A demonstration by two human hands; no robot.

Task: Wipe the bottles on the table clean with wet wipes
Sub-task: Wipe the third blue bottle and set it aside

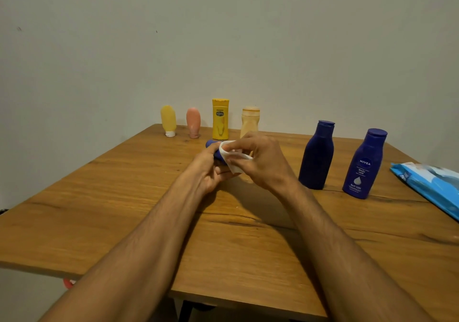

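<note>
A bottle row (220,120) lines the far table (124,197) edge; bottle pair (316,155) right, wipes pack (432,185) rightmost.

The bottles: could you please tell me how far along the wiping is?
In hand: the left hand holds a small blue bottle while the right hand pinches a white wipe against it. Left standing: yellow tube, pink tube, yellow bottle, beige bottle, plain blue bottle, Nivea bottle. Which are already clean cannot be told.

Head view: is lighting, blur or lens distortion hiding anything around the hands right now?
Head view: dim, warm light, no glare; the left hand and right hand throw a soft shadow on the table; the wipe and small blue bottle look slightly soft; the Nivea bottle appears to lean, likely wide-angle distortion.
</note>
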